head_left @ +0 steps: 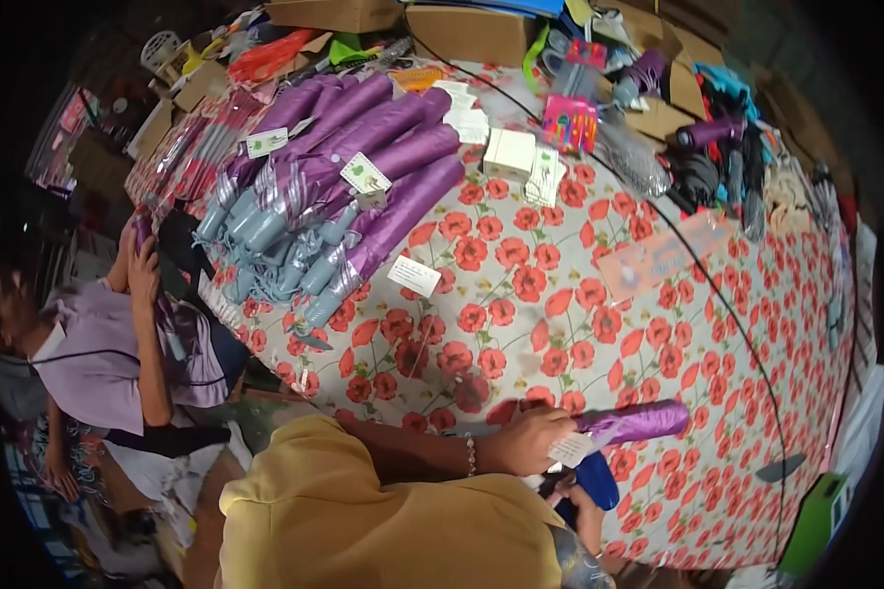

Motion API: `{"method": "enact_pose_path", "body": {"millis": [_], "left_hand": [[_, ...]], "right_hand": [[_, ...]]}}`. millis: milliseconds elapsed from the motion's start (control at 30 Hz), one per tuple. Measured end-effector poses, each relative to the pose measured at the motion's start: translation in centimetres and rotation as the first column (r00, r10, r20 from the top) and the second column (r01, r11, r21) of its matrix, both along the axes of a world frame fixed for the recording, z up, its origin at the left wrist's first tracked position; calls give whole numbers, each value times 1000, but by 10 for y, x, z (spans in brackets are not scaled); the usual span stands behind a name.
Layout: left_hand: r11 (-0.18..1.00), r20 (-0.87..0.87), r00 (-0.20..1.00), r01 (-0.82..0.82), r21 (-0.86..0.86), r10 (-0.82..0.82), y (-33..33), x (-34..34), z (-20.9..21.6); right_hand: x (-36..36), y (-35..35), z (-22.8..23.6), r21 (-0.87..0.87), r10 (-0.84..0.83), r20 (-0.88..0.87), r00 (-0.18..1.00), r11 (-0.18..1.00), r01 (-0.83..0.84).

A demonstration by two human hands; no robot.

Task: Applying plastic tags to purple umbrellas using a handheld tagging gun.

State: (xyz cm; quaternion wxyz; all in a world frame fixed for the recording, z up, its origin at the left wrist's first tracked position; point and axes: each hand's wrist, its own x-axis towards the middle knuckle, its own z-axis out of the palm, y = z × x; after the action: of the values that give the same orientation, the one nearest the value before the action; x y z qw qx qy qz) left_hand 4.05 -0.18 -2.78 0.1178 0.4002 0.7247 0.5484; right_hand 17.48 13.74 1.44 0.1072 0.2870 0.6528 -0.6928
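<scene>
The purple umbrella (648,421) was a slim, furled roll of glossy cloth, lightly creased, with a rounded end pointing to the right and a small white tag (571,449) by its left part. It was at the near side of the tabletop (673,358), over a pale cover printed with red flowers; whether it touched the cover or hung just above it could not be told. The left grip (530,440), a bracelet (470,455) at its wrist, was clamped on the umbrella's left end, so that the purple length stuck out to the right beyond the fingers. The right grip (586,514) was just below, near a dark blue object (597,481); partly hidden, its fingers could not be read as apart or together. Farther off to the upper left lay a pile of similar purple umbrellas (388,133) with grey-blue handles (265,232).
</scene>
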Motion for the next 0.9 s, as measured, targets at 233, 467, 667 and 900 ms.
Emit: {"method": "enact_pose_path", "body": {"millis": [233, 467, 667, 900], "left_hand": [[992, 74, 992, 104, -69, -98, -1, -6, 9], [966, -157, 987, -22, -259, -20, 1, -24, 23], [832, -112, 985, 50, -552, -134, -15, -37, 38], [891, -423, 834, -438, -119, 354, -116, -128, 86]], "right_hand": [[0, -7, 5, 57, -78, 55, 995, 996, 75], [60, 25, 39, -163, -426, -237, 873, 904, 396], [87, 73, 34, -111, -232, -361, 903, 972, 205], [61, 51, 37, -52, -533, -292, 794, 838, 543]]}}
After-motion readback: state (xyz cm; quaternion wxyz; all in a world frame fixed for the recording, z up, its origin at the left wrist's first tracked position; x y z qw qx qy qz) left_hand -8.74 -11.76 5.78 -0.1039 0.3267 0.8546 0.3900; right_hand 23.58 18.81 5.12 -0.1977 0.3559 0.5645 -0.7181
